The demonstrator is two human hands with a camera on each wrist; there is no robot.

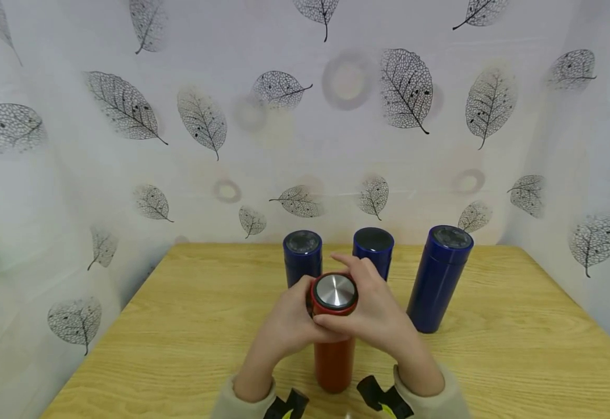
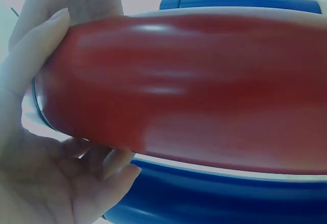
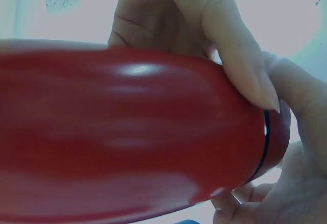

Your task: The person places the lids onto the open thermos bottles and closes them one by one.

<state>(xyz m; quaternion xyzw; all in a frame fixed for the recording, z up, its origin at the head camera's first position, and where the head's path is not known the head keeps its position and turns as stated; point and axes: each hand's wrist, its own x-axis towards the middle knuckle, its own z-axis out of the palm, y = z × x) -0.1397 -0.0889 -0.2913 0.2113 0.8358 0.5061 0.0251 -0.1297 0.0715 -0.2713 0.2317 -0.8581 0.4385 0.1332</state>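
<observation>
A red thermos bottle (image 1: 333,364) stands upright on the table in the head view, with a round silver-topped lid (image 1: 335,291). My left hand (image 1: 284,326) grips the upper body, its thumb across the near side. Slightly higher, my right hand (image 1: 380,311) curls its thumb and fingers around the lid. In the right wrist view, a dark seam ring (image 3: 266,139) parts the lid from the body, and a thumb tip lies right at it. The left wrist view is filled mostly by the red body (image 2: 194,91). Parts of the bottle's far side are hidden by the hands.
Behind the red bottle are two blue thermos bottles, one at left (image 1: 302,259) and one nearer the middle (image 1: 373,247), both partly covered by the hands. A third blue bottle (image 1: 438,282) stands to the right. The wooden table (image 1: 179,326) meets a leaf-patterned curtain (image 1: 305,151).
</observation>
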